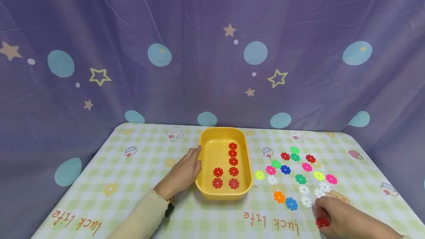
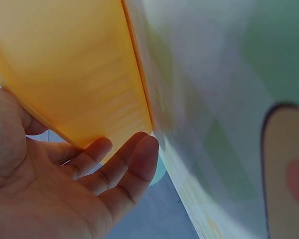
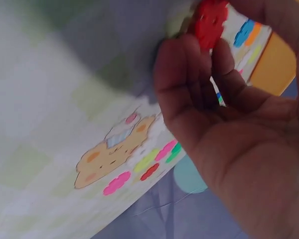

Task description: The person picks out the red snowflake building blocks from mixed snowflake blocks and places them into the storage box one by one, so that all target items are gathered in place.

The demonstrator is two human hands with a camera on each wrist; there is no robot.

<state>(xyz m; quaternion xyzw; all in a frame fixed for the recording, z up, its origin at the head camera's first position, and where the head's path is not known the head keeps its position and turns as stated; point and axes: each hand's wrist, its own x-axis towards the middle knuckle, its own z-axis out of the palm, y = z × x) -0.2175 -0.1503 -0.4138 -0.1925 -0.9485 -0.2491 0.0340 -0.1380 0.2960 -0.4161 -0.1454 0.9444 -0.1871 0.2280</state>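
Observation:
A yellow plastic tray (image 1: 224, 196) sits mid-table, with several red notched discs (image 1: 234, 171) lying inside it in two columns. My left hand (image 1: 182, 174) rests against the tray's left side; in the left wrist view its loosely extended fingers (image 2: 142, 159) lie along the outer wall. At the front right, my right hand (image 1: 343, 218) pinches a red notched disc (image 1: 322, 222) close over the tablecloth. That same disc (image 3: 211, 24) shows at the fingertips in the right wrist view. Just beyond this hand lie several white discs (image 1: 306, 201).
Loose notched discs spread right of the tray, including a blue one (image 1: 291, 204), an orange one (image 1: 279, 197), a pink one (image 1: 331, 179) and two red ones (image 1: 310, 158). A checked tablecloth (image 1: 139, 172) covers the table. Behind it hangs a purple curtain (image 1: 206, 84).

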